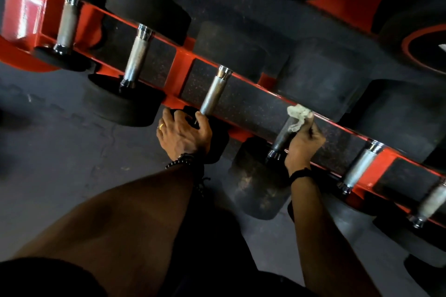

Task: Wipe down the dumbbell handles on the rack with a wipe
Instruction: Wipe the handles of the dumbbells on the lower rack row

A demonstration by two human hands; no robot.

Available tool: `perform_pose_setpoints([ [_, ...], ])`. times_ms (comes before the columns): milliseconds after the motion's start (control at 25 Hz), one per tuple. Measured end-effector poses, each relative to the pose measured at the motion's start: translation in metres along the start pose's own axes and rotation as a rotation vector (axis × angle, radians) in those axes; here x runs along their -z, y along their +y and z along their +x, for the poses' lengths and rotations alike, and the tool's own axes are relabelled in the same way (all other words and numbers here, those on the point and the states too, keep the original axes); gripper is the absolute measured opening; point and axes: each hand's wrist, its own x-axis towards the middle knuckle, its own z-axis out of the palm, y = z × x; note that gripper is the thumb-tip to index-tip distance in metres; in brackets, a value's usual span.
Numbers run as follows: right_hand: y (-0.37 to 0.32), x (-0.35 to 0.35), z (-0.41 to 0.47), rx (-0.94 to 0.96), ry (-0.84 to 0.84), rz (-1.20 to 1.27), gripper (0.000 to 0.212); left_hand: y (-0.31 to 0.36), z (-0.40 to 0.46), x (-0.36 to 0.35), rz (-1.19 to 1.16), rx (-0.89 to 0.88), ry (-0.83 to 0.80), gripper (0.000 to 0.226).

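Observation:
A red rack (183, 65) runs diagonally from upper left to lower right and carries several black dumbbells with knurled metal handles. My right hand (304, 142) pinches a crumpled white wipe (297, 116) against the upper part of one handle (282, 138), whose metal looks darker than the others. My left hand (184, 134) grips the near black head (217, 137) of the neighbouring dumbbell, just below its bright handle (213, 91). More handles lie to the left (137, 56) and to the right (359, 167).
Large black weight plates with red rings (422, 48) sit behind the rack at top right. The floor (60, 128) is dark grey rubber. My legs in dark shorts fill the bottom of the view.

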Motion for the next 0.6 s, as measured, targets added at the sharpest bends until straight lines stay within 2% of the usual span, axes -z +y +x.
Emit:
perform_pose_setpoints([
  [120,0.006,-0.003,0.007,-0.236,-0.087,0.130,0.033,0.000,-0.001,-0.001,0.000,-0.007,0.002,0.055],
  [240,-0.001,-0.004,0.020,-0.491,-0.060,0.231,0.025,0.000,-0.001,0.000,-0.007,-0.010,0.006,0.054],
  [320,-0.006,0.000,0.019,-0.475,0.024,0.166,0.030,0.001,-0.001,0.002,-0.006,-0.012,-0.002,0.055],
  [400,-0.014,0.000,0.007,-0.270,0.164,0.034,0.026,0.003,-0.001,0.002,-0.002,-0.007,-0.009,0.055],
  [480,-0.025,-0.008,0.000,-0.126,0.141,-0.113,0.018,0.002,0.000,0.001,0.005,-0.016,-0.010,0.055],
  [520,-0.029,-0.013,0.002,-0.161,0.082,-0.179,0.015,0.000,0.001,0.001,0.012,-0.015,-0.014,0.054],
  [600,-0.039,-0.017,0.011,-0.410,-0.091,-0.107,0.015,-0.001,0.000,0.000,0.009,-0.012,-0.015,0.053],
])
